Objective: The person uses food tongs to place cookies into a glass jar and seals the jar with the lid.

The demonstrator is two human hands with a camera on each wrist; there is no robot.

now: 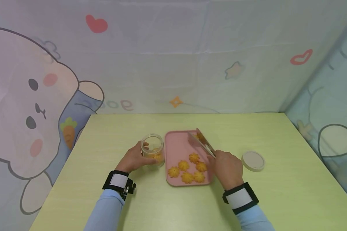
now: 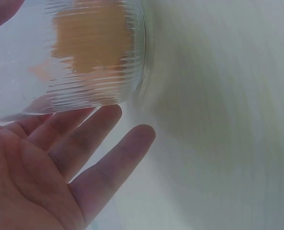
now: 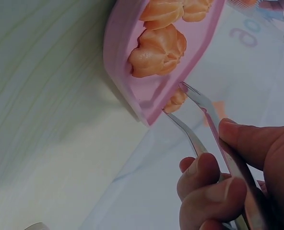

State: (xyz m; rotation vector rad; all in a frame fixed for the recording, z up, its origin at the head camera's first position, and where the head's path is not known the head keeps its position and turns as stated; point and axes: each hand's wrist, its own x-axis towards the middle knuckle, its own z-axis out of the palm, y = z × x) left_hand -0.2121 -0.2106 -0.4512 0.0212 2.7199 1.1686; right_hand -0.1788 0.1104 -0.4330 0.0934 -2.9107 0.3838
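My left hand (image 1: 135, 159) holds a clear glass jar (image 1: 152, 141), thumb and fingers around its side. The jar stands without a lid, left of a pink tray (image 1: 176, 144), with yellow flower-shaped cookies (image 1: 156, 155) low inside. Ribbed glass shows on the jar in the left wrist view, where two fingertips reach past it. My right hand (image 1: 226, 167) grips metal tongs (image 1: 209, 149) over the tray's right side. At the tray's far right corner, the tong tips lie on either side of a cookie (image 3: 175, 100). Several more cookies (image 1: 183, 165) lie on the tray's near half.
A round whitish lid (image 1: 253, 161) lies on the table (image 1: 127, 125) to the right of my right hand. Behind the table hangs a printed cloth (image 1: 150, 70) with hearts and a cartoon animal; another cloth runs along the right side.
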